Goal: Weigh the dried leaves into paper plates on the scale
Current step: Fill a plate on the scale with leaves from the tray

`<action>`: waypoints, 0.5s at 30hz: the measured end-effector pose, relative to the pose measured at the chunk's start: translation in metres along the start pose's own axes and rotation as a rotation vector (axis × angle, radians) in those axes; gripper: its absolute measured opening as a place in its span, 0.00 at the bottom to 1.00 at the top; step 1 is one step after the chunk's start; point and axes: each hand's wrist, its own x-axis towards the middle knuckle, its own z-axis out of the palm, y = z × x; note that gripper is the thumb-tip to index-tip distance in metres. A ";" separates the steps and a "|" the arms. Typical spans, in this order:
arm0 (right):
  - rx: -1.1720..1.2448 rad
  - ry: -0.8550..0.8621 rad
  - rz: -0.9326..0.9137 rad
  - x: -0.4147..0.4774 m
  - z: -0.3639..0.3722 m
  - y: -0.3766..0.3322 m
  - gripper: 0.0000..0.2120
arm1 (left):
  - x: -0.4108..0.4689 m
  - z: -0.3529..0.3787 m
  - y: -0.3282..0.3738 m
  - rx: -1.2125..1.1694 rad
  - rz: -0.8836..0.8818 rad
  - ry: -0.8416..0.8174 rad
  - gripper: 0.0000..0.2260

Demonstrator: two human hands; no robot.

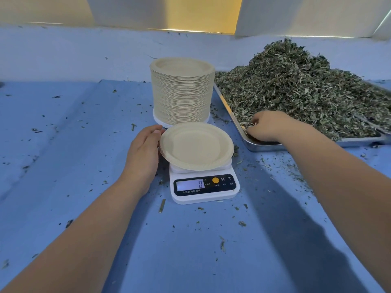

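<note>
Curled fingers of the right hand [268, 125] closed on a pinch of dried leaves [296, 85] at the near left corner of the steel tray [359, 141], likely because the heap lay thinnest there. The left hand [146, 153] lay relaxed, its fingers straight against the left rim of the empty paper plate [196, 145], seemingly to steady it on the digital scale [205, 187], which read zero. The tray stood along the worktop's [63, 144] right edge, close to the scale. A stack of spare plates [182, 94] waited just behind the scale, within easy reach for the next portion.
</note>
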 end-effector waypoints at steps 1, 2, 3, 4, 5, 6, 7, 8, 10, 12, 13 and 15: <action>-0.019 -0.014 0.018 -0.002 0.000 -0.002 0.24 | -0.001 0.000 0.000 0.001 0.004 -0.002 0.12; -0.032 -0.061 0.031 -0.003 0.000 -0.004 0.25 | -0.001 0.000 0.001 0.000 0.006 -0.004 0.12; -0.043 -0.110 0.032 -0.004 0.001 -0.006 0.25 | -0.001 0.000 0.001 0.000 0.005 -0.005 0.12; -0.050 -0.137 0.025 -0.005 0.001 -0.008 0.22 | -0.001 0.000 0.002 -0.003 0.003 -0.005 0.12; -0.050 -0.132 0.016 -0.006 0.000 -0.011 0.19 | -0.001 0.000 0.002 -0.007 0.002 -0.003 0.12; -0.041 -0.105 0.007 -0.007 -0.002 -0.013 0.16 | 0.000 0.000 0.001 -0.013 0.001 0.001 0.11; -0.028 -0.077 0.000 -0.007 -0.002 -0.015 0.15 | 0.001 0.000 0.001 -0.017 -0.002 0.008 0.12; -0.014 -0.052 -0.004 -0.006 -0.003 -0.015 0.14 | 0.001 0.000 0.000 -0.019 -0.006 0.014 0.13; 0.037 0.031 -0.010 -0.004 -0.003 -0.014 0.10 | 0.002 0.000 -0.001 -0.018 -0.007 0.016 0.13; 0.192 0.205 -0.017 -0.002 -0.004 -0.009 0.05 | 0.002 0.000 -0.001 -0.009 -0.004 0.014 0.13; 0.288 0.307 -0.016 -0.001 -0.004 -0.006 0.04 | 0.002 0.000 -0.001 -0.007 -0.004 0.017 0.13; 0.406 0.423 -0.022 0.003 -0.002 0.000 0.03 | 0.003 0.000 0.000 -0.011 -0.004 0.021 0.12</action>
